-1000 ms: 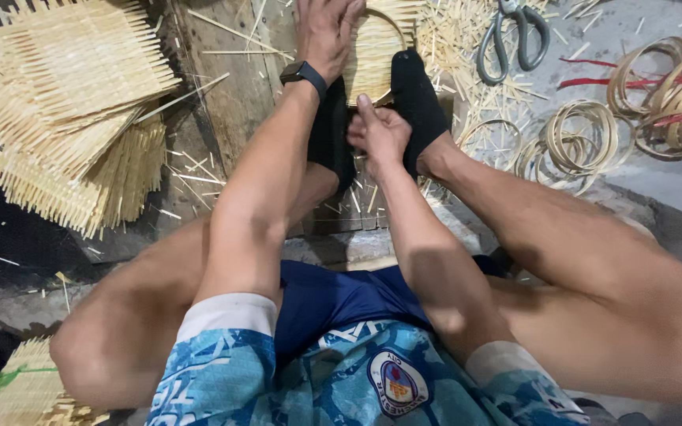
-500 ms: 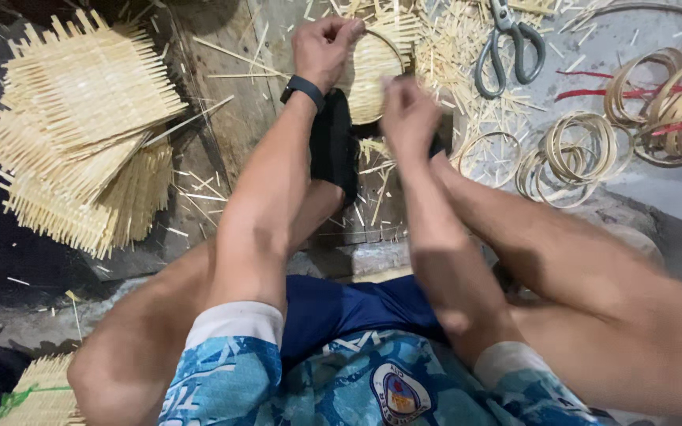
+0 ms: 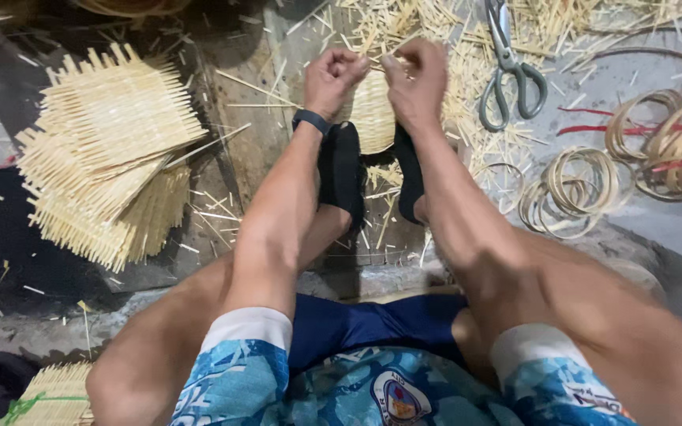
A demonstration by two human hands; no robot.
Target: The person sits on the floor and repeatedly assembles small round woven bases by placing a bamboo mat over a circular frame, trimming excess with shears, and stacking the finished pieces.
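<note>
Since the earlier frame, both hands were brought together at the upper rim of the small rounded basket of pale woven bamboo strips [image 3: 374,118]. The left hand [image 3: 331,77] was seen closed in a fist-like pinch at the rim; the right hand [image 3: 417,83] was likewise curled shut beside it, the two nearly touching. What was pinched, probably a thin strip, could not be made out.

The basket was held upright between the feet in black socks [image 3: 342,170], apparently so that both hands were left free for the rim. A black wristband [image 3: 310,121] was noted on the left wrist.

Grey-handled metal scissors [image 3: 508,67] were laid just right of the hands. Coiled bamboo hoops [image 3: 574,185] were placed further right, and stacked flat woven bamboo mats [image 3: 108,181] well to the left.
</note>
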